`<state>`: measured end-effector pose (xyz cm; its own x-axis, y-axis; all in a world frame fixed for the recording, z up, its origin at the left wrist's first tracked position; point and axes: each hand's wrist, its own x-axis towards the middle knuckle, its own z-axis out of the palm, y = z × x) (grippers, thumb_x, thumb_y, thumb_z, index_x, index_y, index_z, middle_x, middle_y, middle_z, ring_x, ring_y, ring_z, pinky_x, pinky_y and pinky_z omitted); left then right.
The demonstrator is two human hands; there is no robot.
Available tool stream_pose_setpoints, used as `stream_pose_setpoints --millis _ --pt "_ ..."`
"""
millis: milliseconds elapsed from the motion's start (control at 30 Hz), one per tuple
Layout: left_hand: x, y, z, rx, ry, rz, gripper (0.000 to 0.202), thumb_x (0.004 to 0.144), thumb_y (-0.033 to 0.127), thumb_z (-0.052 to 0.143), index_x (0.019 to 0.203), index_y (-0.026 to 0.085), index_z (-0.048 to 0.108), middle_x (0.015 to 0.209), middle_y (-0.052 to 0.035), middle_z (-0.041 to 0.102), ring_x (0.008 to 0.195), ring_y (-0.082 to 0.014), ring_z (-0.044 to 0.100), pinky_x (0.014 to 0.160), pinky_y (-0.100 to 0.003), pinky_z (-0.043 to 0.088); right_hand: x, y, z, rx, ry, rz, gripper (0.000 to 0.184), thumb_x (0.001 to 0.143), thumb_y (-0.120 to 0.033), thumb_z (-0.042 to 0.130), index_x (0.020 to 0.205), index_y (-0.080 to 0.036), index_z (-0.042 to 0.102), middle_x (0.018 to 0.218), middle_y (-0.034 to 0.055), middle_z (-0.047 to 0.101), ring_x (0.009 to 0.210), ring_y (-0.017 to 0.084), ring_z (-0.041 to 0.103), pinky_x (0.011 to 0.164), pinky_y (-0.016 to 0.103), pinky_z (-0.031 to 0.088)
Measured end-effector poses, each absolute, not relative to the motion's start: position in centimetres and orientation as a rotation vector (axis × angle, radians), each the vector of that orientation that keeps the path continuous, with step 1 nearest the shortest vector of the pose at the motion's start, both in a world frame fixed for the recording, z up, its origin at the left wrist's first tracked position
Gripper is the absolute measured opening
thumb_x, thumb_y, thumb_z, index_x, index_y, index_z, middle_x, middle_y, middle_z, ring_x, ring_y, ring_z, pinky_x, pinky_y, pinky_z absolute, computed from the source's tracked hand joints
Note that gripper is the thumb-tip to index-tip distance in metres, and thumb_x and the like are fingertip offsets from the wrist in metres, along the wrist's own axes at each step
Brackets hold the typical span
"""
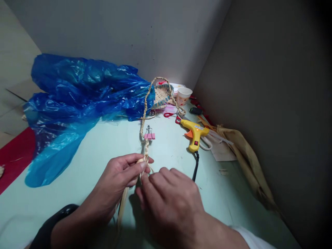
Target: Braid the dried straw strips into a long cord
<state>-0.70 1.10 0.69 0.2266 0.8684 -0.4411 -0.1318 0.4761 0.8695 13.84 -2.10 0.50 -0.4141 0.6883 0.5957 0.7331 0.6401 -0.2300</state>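
A long braid of pale natural fibre runs from my hands toward the back of the table and loops over near a woven basket. A pink binder clip is clamped on it. My left hand pinches the braid's near end between thumb and fingers. Right beside it, my right hand is closed on strands at the same end, its fingertips partly hidden. A loose flat strand hangs below my left hand.
To the right lies a yellow glue gun with a black cord. Behind it are red-handled scissors and a paper cup. Blue plastic sheeting heaps at the left. Bundled tan fibre lies along the right wall.
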Motion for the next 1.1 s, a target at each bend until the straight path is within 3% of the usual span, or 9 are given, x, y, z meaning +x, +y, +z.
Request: stream_pose_setpoints --millis 67,167,300,467,633,767,833,1033,1100 --pt "-0.9 1.2 0.7 0.840 1.146 0.795 0.027 0.077 0.036 0.071 0.098 0.019 0.070 0.085 -0.0036 0.071 0.076 -0.0155 0.063 0.068 -0.024 0.047 14.7 -1.5 1.6 -1.133 -2.080 0.127 0.015 0.087 -0.019 0.051 0.087 -0.014 0.065 0.075 0.0064 0.065 0.068 0.018 0.056 0.063 0.031 0.039" --pt "-0.9 1.2 1.0 0.865 1.168 0.785 0.031 0.077 0.037 0.069 0.103 0.020 0.070 0.094 -0.0047 0.072 0.085 -0.0182 0.064 0.074 -0.027 0.047 15.6 -0.5 2.7 -1.304 -1.899 0.657 0.024 0.090 -0.023 0.052 0.113 -0.017 0.059 0.098 0.0074 0.067 0.086 0.018 0.061 0.075 0.030 0.044" --pt "-0.7 1.1 1.3 0.846 1.113 0.778 0.034 0.077 0.031 0.068 0.109 0.021 0.068 0.101 -0.0065 0.072 0.091 -0.0224 0.064 0.079 -0.033 0.049 15.5 0.4 2.1 -1.305 -1.776 1.295 0.029 0.095 -0.034 0.046 0.119 -0.019 0.053 0.087 0.0026 0.065 0.074 0.014 0.059 0.066 0.026 0.043" --pt "-0.6 0.9 1.0 0.851 1.121 0.797 0.039 0.078 0.031 0.067 0.115 0.020 0.063 0.101 -0.0073 0.070 0.092 -0.0224 0.063 0.079 -0.033 0.047 15.1 0.7 0.8 -1.331 -1.671 1.281 0.028 0.094 -0.033 0.047 0.118 -0.019 0.052 0.079 -0.0002 0.060 0.071 0.013 0.052 0.064 0.025 0.038" --pt "-0.5 0.9 0.7 0.900 1.176 0.862 0.043 0.078 0.033 0.067 0.118 0.024 0.054 0.078 -0.0004 0.064 0.074 -0.0164 0.056 0.063 -0.025 0.041 15.4 0.8 1.2 -1.333 -1.743 1.193 0.029 0.096 -0.027 0.042 0.124 -0.019 0.048 0.072 -0.0035 0.058 0.067 0.012 0.050 0.065 0.025 0.035" --pt "-0.2 0.8 1.0 0.917 1.173 0.876 0.038 0.077 0.032 0.067 0.111 0.025 0.052 0.068 0.0027 0.061 0.063 -0.0140 0.050 0.056 -0.022 0.034 15.8 1.0 1.5 -1.356 -1.824 1.153 0.018 0.096 -0.024 0.042 0.103 -0.020 0.058 0.068 -0.0036 0.057 0.064 0.011 0.050 0.063 0.025 0.034" --pt "-0.2 0.8 1.0 0.913 1.151 0.873 0.036 0.077 0.032 0.066 0.109 0.024 0.051 0.069 0.0025 0.062 0.065 -0.0143 0.053 0.056 -0.023 0.035 16.0 1.2 1.3 -1.301 -1.820 1.255 0.021 0.097 -0.023 0.038 0.092 -0.020 0.059 0.068 -0.0036 0.058 0.059 0.010 0.050 0.062 0.024 0.035" --pt "-0.5 1.0 0.7 0.973 1.142 0.848 0.029 0.081 0.031 0.064 0.106 0.025 0.049 0.071 0.0038 0.061 0.062 -0.0106 0.049 0.054 -0.021 0.032 16.0 1.6 1.5 -1.276 -1.768 1.290 0.018 0.093 -0.024 0.046 0.086 -0.017 0.061 0.079 0.0005 0.063 0.071 0.012 0.053 0.065 0.024 0.037" --pt "-0.5 1.0 0.7 0.978 1.135 0.850 0.029 0.082 0.032 0.064 0.106 0.025 0.048 0.073 0.0038 0.062 0.062 -0.0102 0.049 0.055 -0.021 0.033 15.8 1.6 1.5 -1.261 -1.711 1.342 0.016 0.092 -0.026 0.049 0.087 -0.017 0.060 0.077 0.0001 0.064 0.067 0.011 0.052 0.062 0.023 0.037"
